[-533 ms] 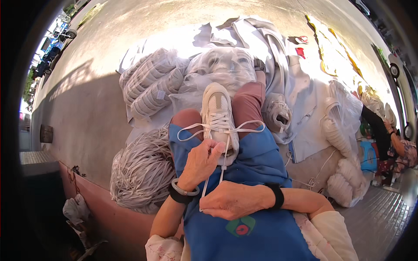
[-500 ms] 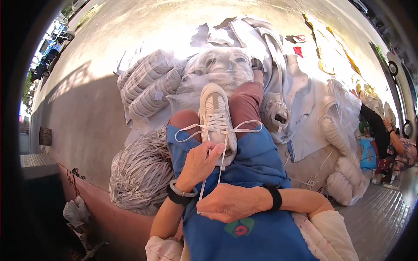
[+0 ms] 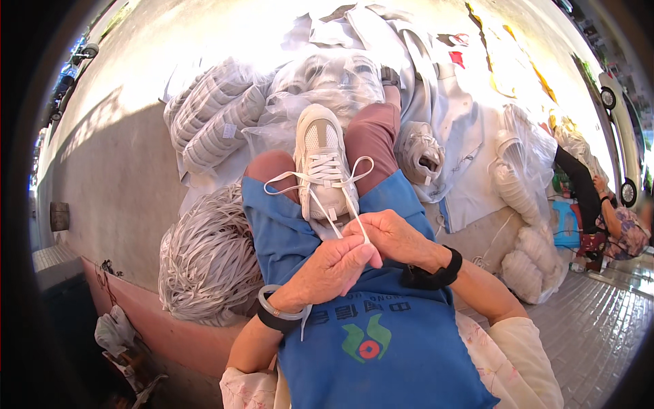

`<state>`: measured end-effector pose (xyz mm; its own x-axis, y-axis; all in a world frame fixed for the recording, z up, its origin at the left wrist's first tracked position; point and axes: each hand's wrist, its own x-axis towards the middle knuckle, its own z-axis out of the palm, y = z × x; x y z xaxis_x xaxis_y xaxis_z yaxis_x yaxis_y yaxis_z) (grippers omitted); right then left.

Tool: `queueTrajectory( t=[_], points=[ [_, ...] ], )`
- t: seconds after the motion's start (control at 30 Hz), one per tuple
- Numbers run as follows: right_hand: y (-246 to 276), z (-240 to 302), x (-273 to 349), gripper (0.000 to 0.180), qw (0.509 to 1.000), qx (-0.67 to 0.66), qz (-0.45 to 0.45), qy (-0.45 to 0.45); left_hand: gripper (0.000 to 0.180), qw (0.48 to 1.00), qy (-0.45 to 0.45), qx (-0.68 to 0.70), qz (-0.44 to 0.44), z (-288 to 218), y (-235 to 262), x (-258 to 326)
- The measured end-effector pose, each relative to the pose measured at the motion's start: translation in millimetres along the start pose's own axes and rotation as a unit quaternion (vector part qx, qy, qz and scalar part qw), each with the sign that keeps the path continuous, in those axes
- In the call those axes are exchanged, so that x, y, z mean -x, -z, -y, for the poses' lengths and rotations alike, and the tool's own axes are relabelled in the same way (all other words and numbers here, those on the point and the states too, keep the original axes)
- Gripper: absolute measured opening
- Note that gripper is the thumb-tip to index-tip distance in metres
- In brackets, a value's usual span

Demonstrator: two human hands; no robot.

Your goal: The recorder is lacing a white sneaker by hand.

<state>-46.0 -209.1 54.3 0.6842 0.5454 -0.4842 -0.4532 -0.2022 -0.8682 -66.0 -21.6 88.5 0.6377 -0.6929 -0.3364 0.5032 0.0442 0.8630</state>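
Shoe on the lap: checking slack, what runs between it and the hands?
In the head view, white laces run from the shoe to both hands, left, right.

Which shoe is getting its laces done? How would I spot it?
Find the blue apron across the person's lap. At its top edge, between the knees, lies a white sneaker, toe pointing away. Unlike the other shoe on the sheet beside it, this one has white laces looped out sideways and running to both hands.
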Motion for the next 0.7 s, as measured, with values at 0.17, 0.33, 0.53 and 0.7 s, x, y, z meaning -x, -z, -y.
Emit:
queueTrajectory(
  t=[0.17,0.33,0.53,0.7],
  points=[
    [-18,31,-25,0.033,0.959,-0.262,0.027,-0.108,0.037,0.998,-0.036,0.013,0.054,0,-33,-18],
    [-8,12,-30,0.027,0.969,-0.221,0.093,-0.057,0.043,0.992,0.046,-0.078,0.09,-10,10,3],
    [38,24,8,0.027,0.978,-0.088,0.164,-0.093,0.038,0.963,-0.081,0.141,-0.214,20,67,54],
    [61,6,12,0.027,0.993,-0.102,0.02,-0.056,0.033,0.899,-0.153,0.328,-0.245,33,122,80]
  ],
)
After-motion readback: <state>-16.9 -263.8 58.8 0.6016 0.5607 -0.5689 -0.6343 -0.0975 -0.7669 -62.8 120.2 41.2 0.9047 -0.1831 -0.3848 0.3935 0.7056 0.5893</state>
